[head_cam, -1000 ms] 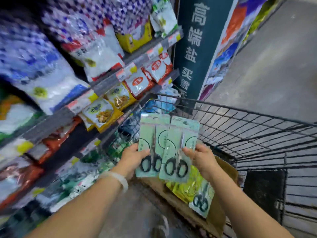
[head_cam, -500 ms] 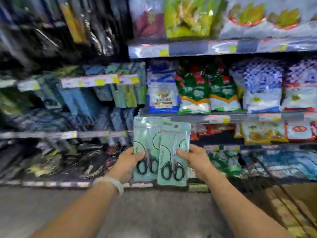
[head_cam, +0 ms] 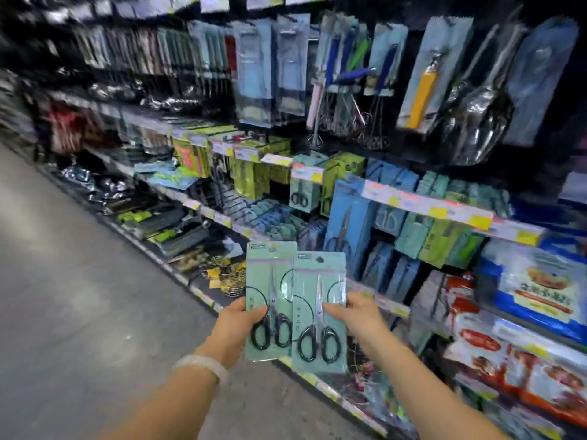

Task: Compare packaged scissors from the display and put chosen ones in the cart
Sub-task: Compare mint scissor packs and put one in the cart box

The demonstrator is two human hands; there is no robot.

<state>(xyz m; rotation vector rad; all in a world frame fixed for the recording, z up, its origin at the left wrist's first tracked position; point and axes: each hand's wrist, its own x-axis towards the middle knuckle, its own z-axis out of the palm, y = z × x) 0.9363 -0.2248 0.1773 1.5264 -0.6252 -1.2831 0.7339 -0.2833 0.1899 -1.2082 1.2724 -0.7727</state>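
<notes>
I hold two mint-green packs of black-handled scissors side by side in front of the shelving. My left hand (head_cam: 236, 325) grips the left scissors pack (head_cam: 270, 281) by its left edge. My right hand (head_cam: 355, 315) grips the right scissors pack (head_cam: 317, 312) by its right edge, and this pack overlaps the left one slightly. More packaged scissors hang on the display (head_cam: 300, 193), above and behind my hands. The cart is out of view.
Shelves (head_cam: 425, 204) of hanging kitchen tools and packaged goods run along the right and top. Whisks and ladles (head_cam: 349, 119) hang higher up. Bagged foods (head_cam: 536, 287) fill the right side. Grey aisle floor (head_cam: 73, 300) lies to the left.
The view has swung left from the cart and snack shelves to the kitchen-tool display. Both hands keep the same grip on the two packs.
</notes>
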